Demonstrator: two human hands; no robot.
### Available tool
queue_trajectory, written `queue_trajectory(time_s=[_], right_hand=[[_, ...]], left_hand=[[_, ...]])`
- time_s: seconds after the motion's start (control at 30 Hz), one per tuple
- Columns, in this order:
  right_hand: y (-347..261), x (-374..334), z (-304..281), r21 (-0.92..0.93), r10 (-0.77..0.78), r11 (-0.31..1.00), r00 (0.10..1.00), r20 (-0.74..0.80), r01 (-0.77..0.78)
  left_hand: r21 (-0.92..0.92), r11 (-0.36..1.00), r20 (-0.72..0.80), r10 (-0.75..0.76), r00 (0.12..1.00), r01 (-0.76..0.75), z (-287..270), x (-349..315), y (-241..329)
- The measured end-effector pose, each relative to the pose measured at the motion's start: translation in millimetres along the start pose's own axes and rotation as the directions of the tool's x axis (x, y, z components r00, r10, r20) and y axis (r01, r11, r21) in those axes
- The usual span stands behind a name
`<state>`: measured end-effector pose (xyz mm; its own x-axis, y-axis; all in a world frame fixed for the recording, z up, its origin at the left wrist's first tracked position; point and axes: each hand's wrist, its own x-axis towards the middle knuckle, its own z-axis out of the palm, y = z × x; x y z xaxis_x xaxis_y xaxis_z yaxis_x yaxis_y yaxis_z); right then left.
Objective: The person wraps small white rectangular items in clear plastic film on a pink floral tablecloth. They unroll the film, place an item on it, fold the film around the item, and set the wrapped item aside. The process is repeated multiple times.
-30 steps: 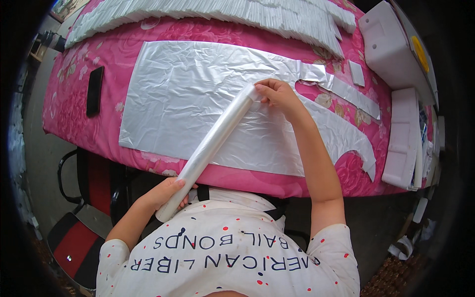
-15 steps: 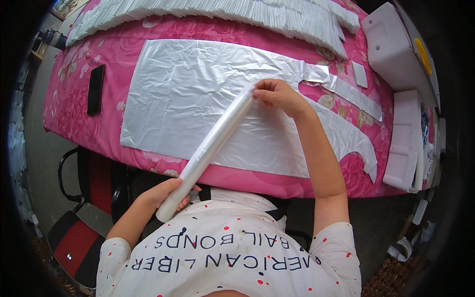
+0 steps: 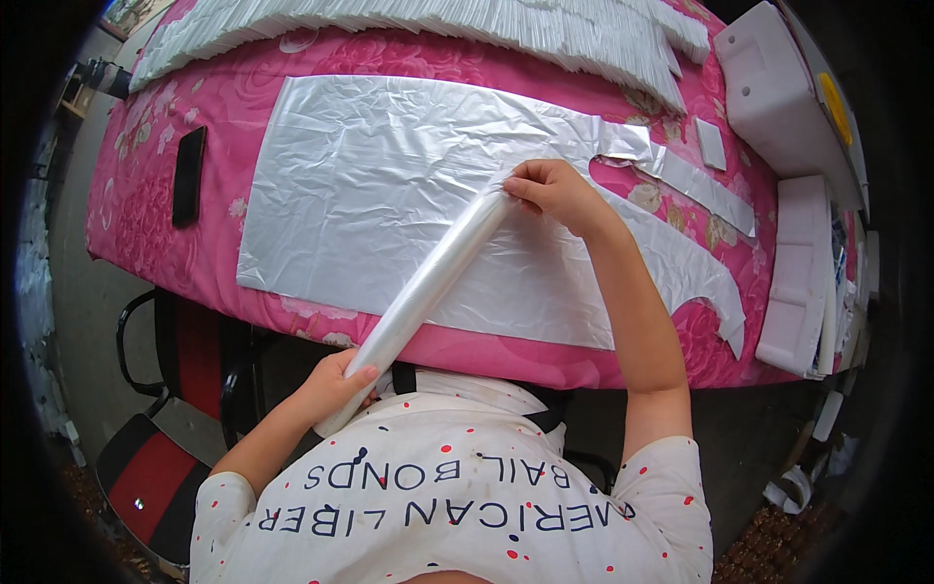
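Observation:
A long roll of thin whitish plastic film (image 3: 428,277) slants between my two hands, its near end by my waist. My left hand (image 3: 342,386) is closed round the lower part, thumb across the top. At the upper end, my right hand (image 3: 553,193) pinches the film's edge between thumb and fingers. Under the roll, a flat, wrinkled silvery-white plastic sheet (image 3: 341,185) covers the middle of the table. Its right side narrows into straps with curved cut-outs, much like an apron.
Several folded white plastic pieces (image 3: 418,21) line the far side of the pink flowered tablecloth (image 3: 126,209). A black phone (image 3: 189,177) lies at the left, a small white block (image 3: 710,144) at the right. White foam boxes (image 3: 764,78) stand at the right edge. Red-and-black chairs (image 3: 156,477) are lower left.
My left hand has slid a little up the roll, with its thumb now lying across it. The roll's upper end and my right hand have shifted slightly right.

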<state>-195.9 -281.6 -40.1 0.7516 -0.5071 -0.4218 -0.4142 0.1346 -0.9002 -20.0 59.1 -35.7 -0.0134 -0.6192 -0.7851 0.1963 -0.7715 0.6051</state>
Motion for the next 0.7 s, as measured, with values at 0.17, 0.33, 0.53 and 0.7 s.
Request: queue_trajectory(time_s=[0.17,0.33,0.53,0.7], right_hand=[[11.5,1.6,-20.3,-0.148,-0.107,0.987,0.945,-0.310,0.063],[40.5,7.9,-101.1,-0.453,-0.362,0.890,0.687,-0.630,0.055],[57.5,-15.2,-160.0,-0.511,-0.379,0.852,0.540,-0.751,-0.113],[51.6,-11.1,-139.1,-0.493,-0.442,0.868,0.547,-0.711,0.061]], left_hand=[[0.027,0.999,0.005,-0.034,0.999,0.034,-4.6,-1.5,0.8],[0.126,0.991,0.076,-0.051,0.996,0.041,-24.9,-17.0,-19.6],[0.103,0.981,0.348,-0.189,0.918,0.163,-59.8,-33.4,-15.7],[0.558,0.828,0.389,-0.206,0.898,-0.052,-60.0,-14.3,28.7]])
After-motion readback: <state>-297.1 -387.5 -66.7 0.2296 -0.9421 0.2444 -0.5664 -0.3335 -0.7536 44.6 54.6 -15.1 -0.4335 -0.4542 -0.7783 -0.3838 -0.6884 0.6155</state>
